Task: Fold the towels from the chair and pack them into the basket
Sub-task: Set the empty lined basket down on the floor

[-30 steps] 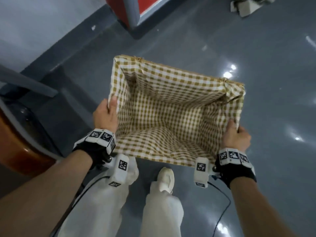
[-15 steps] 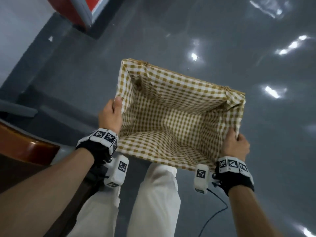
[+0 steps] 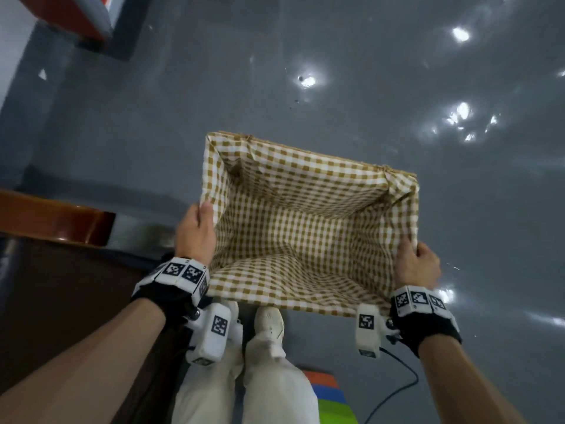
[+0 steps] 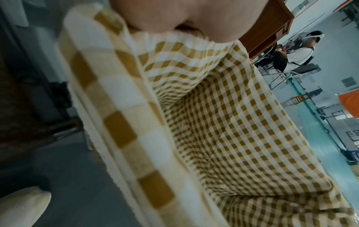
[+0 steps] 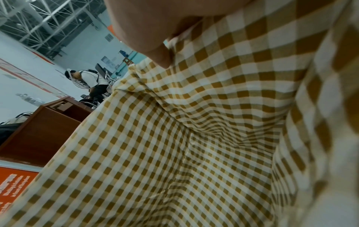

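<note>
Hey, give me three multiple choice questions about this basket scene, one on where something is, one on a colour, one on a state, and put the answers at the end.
1. Where does the left hand hold the basket?
A. on its left rim
B. on its far rim
C. underneath its base

2. What colour are the checks of the basket's lining?
A. blue and white
B. mustard and white
C. red and black

3. What is inside the basket?
A. folded towels
B. one loose towel
C. nothing, only lining shows

Answers: 1 A, the thumb lies over the left edge in the head view. 2 B, every view shows mustard and white checks. 3 C, the bare lined floor shows, while the right hand grips the opposite rim.
</note>
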A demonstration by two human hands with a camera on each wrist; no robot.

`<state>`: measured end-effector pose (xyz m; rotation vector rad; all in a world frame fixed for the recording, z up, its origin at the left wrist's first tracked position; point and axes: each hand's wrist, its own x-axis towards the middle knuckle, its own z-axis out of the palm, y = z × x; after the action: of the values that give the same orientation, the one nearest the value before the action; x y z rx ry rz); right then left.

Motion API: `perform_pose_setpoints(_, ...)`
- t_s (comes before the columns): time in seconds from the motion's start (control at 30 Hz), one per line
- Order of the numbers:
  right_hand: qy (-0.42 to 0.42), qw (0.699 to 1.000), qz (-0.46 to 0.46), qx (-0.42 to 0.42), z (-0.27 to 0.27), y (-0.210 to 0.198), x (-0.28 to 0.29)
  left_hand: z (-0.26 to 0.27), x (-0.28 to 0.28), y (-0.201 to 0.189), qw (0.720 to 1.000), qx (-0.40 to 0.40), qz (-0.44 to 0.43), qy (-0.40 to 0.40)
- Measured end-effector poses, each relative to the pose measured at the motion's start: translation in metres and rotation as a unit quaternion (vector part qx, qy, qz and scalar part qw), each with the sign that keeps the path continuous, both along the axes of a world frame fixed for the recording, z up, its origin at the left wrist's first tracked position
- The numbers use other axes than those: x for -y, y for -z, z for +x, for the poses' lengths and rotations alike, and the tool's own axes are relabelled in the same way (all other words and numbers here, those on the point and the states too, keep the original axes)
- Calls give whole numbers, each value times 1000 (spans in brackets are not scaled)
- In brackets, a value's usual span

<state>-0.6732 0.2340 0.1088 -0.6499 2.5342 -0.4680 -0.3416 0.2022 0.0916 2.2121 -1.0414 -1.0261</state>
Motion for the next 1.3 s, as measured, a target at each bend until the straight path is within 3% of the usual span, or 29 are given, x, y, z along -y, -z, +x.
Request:
perform_pose_setpoints(0.27, 15, 1000, -6, 5, -26, 79, -81, -24, -68, 58, 998, 3, 64, 28)
perform_pose_setpoints(0.47, 17, 1000, -7, 9, -36, 95, -138, -25, -118, 76, 988, 21, 88, 124)
perform_pose_setpoints(0.8, 21, 999, -46, -7, -32, 117, -236, -24, -195, 105, 986, 33, 50, 157)
perform_pose_setpoints(0.93, 46, 997, -58, -13, -36, 155, -242, -32, -191, 136, 984, 41, 47, 168)
perform_pose_setpoints(1.3, 20, 995, -96, 13, -51, 268, -237, -40, -174, 241, 968, 116, 85, 207)
